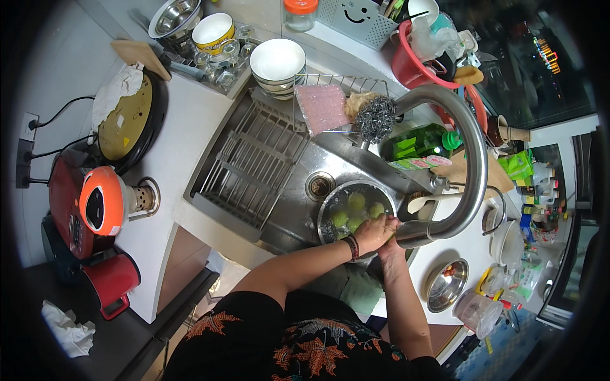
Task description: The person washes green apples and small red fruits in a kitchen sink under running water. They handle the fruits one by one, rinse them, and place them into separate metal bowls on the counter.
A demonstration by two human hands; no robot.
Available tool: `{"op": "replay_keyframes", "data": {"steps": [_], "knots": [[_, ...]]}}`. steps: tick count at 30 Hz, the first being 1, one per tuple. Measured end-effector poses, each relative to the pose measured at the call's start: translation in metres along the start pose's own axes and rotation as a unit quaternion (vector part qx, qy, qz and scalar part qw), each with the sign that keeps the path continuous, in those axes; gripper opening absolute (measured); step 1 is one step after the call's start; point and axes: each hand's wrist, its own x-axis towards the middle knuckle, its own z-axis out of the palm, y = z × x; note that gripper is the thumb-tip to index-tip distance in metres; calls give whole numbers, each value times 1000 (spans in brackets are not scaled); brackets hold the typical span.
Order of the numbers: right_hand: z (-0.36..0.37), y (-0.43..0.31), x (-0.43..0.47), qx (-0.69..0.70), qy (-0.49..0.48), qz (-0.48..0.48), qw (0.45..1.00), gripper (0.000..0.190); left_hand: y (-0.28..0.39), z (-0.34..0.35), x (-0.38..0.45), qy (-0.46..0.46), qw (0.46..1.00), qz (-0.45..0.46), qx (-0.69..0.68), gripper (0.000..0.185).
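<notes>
Both of my hands come together over the right edge of a metal bowl (324, 202) of water, which sits in the stainless-steel sink (307, 169). Several round green fruits (356, 201) lie in the water. My left hand (373, 232), with beaded bracelets at the wrist, overlaps my right hand (391, 245). A little green shows between the fingers, apparently a fruit mostly hidden by them. Just right of the hands is the spout of the curved faucet (469, 190). Whether water runs from it is hard to see.
A wire drying rack (252, 164) spans the sink's left half, near the drain (320, 186). Stacked bowls (278, 62), a pink sponge cloth (321, 107), a steel scourer (375, 119) and a green detergent bottle (414, 143) line the back. On the right counter stands a steel bowl (446, 285).
</notes>
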Motion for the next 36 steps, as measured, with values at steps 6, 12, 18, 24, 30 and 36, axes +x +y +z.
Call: {"op": "replay_keyframes", "data": {"steps": [6, 12, 18, 24, 30, 36], "knots": [[31, 11, -22, -317, 96, -184, 925, 31, 6, -3, -5, 40, 977, -29, -209, 53], [11, -2, -22, -584, -118, -348, 724, 37, 7, -33, -3, -211, 780, -394, -439, 55], [40, 21, -13, -276, 122, -104, 948, 36, 22, -44, 9, -142, 939, -262, -170, 44], [-8, 17, 30, -61, 60, -2, 996, 21, 18, -16, -16, 42, 994, -98, 16, 39], [5, 13, -14, -544, 20, -255, 799, 44, -9, -19, 6, -111, 930, -245, -250, 47], [6, 12, -11, -483, -38, -282, 828, 32, -4, -12, 5, -104, 794, -433, -414, 55]]}}
